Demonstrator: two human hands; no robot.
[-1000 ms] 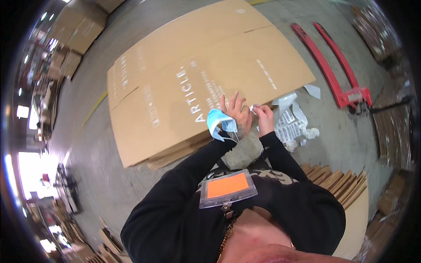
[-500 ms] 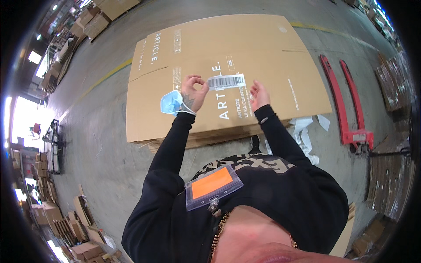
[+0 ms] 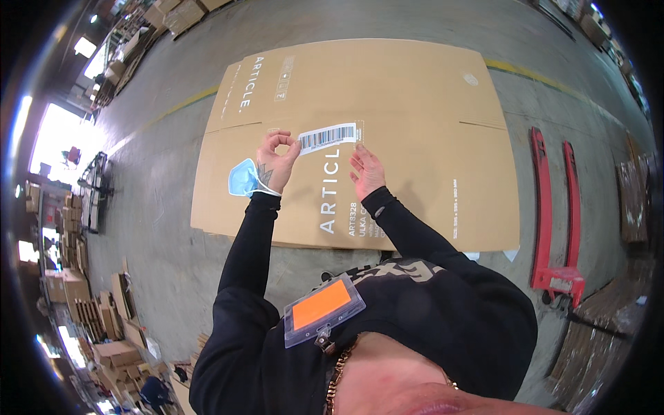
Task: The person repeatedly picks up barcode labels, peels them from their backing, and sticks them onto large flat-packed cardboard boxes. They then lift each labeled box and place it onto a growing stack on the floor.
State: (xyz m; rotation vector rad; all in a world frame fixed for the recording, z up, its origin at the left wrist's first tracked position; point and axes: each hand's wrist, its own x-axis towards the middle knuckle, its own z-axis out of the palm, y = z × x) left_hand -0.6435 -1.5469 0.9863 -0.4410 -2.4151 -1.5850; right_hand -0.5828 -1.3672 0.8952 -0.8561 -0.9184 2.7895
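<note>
A white barcode label (image 3: 328, 137) is stretched out above a large flat stack of brown cardboard (image 3: 415, 90). My left hand (image 3: 278, 162) pinches the label's left end between thumb and forefinger, the other fingers curled. At its lower right corner, the thumb and forefinger of my right hand (image 3: 369, 171) close together on the label's edge. Whether any of the label touches the cardboard is hard to tell. White lettering and a dashed outline are printed on the cardboard beneath it. A light blue face mask (image 3: 243, 178) hangs around my left wrist.
A red pallet jack (image 3: 541, 207) stands on the concrete floor to the right, near wrapped stacks (image 3: 595, 346). Stacked boxes (image 3: 117, 354) and pallets line the left side. An orange badge (image 3: 322, 305) in a clear holder hangs at my chest.
My right hand, earlier apart from the label with fingers loose, is now at its lower right corner. The label has moved over the far end of the lettering, close to the dashed outline.
</note>
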